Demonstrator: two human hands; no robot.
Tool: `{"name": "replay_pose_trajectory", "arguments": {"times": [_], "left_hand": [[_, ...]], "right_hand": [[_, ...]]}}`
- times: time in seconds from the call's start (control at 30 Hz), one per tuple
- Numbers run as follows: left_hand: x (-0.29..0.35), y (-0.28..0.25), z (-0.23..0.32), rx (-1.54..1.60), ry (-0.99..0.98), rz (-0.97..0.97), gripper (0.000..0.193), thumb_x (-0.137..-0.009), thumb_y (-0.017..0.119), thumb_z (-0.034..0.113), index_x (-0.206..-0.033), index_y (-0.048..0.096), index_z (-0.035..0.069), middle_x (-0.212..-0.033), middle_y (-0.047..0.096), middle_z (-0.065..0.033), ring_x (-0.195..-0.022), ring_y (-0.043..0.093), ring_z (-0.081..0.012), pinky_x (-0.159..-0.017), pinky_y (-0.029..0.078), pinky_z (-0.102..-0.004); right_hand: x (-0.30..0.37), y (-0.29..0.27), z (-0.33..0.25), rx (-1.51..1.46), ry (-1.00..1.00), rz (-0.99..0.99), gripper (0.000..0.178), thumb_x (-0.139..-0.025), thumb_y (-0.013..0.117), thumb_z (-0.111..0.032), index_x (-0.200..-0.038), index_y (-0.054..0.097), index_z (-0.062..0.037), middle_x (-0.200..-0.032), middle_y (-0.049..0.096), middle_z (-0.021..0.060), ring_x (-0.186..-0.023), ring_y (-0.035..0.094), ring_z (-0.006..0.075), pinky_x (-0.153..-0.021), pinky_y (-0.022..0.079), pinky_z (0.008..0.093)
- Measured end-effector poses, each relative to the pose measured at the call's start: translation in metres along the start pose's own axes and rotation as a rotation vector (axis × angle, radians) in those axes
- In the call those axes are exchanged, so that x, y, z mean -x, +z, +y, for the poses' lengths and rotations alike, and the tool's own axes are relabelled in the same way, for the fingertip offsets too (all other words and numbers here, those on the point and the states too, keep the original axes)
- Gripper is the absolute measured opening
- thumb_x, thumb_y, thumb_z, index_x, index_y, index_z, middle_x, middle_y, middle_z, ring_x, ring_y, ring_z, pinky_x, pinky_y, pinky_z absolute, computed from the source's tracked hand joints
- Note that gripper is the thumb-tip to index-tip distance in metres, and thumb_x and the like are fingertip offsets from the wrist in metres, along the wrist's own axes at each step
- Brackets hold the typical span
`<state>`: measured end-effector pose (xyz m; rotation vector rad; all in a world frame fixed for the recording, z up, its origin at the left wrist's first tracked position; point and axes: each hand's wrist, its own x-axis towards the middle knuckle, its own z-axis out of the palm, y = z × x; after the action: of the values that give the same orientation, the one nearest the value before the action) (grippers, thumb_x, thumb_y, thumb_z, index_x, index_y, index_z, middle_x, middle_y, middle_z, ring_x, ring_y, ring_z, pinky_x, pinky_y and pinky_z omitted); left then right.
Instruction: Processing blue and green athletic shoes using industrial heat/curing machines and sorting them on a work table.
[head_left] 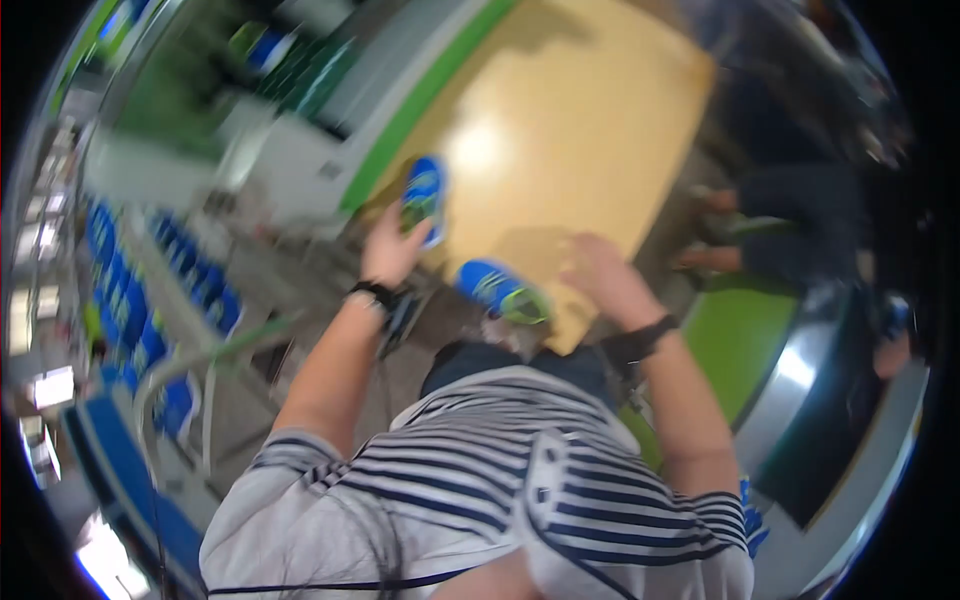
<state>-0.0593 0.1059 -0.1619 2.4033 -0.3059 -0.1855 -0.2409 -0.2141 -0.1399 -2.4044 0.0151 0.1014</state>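
left hand (397, 245) clamped round blue shoe (424, 183) near its opening, 11 o'clock from second shoe (490, 284) at tabletop's (580, 120) 6 o'clock end. likely light, pliable; grip the heel. right hand (606, 278), 3 o'clock: blurred, can't tell.

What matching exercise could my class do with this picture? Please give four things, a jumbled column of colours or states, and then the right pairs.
Column one:
1. Left hand
2. Right hand
3. Table
4. Shirt

Column two:
A. Pale yellow top with a green edge
B. Dark and white stripes
C. Holding a blue shoe
D. No shoe in its grip

Right pairs: 1-C, 2-D, 3-A, 4-B
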Motion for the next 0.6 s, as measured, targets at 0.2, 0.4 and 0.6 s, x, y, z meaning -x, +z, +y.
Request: {"name": "replay_pose_trajectory", "arguments": {"times": [0.2, 0.4, 0.6], "left_hand": [[0.032, -0.008, -0.019, 0.215, -0.152, 0.059, 0.059, -0.082, 0.077, 0.033, -0.124, 0.058, -0.005, -0.11, 0.065, -0.022, -0.099, 0.065, -0.0322, -0.087, 0.051, -0.041], [0.014, 0.026, -0.041, 0.242, 0.121, 0.06, 0.102, -0.074, 0.081, 0.024, -0.154, 0.018, 0.008, -0.15, 0.029, -0.0285, -0.143, 0.027, -0.0428, -0.118, 0.027, -0.0464], [-0.007, 0.028, -0.008, 0.564, -0.108, 0.1, 0.084, -0.076, 0.073, 0.006, -0.148, 0.03, 0.01, -0.138, 0.045, -0.0184, -0.13, 0.046, -0.0313, -0.11, 0.036, -0.0397]], "right_hand": [[-0.025, 0.058, -0.05, -0.254, -0.189, -0.39, 0.1, -0.066, 0.09, -0.03, -0.147, 0.038, -0.0021, -0.146, 0.045, 0.0224, -0.137, 0.041, 0.0373, -0.114, 0.034, 0.0409], [-0.024, 0.053, -0.06, -0.366, 0.139, -0.33, 0.074, -0.077, 0.075, -0.009, -0.142, 0.04, -0.0071, -0.128, 0.059, 0.0242, -0.119, 0.059, 0.0386, -0.101, 0.047, 0.0403], [-0.071, 0.011, 0.0, -0.204, 0.088, 0.191, 0.076, -0.077, 0.076, -0.008, -0.144, 0.04, -0.0047, -0.124, 0.058, 0.0255, -0.114, 0.06, 0.0372, -0.099, 0.048, 0.0413]]}}
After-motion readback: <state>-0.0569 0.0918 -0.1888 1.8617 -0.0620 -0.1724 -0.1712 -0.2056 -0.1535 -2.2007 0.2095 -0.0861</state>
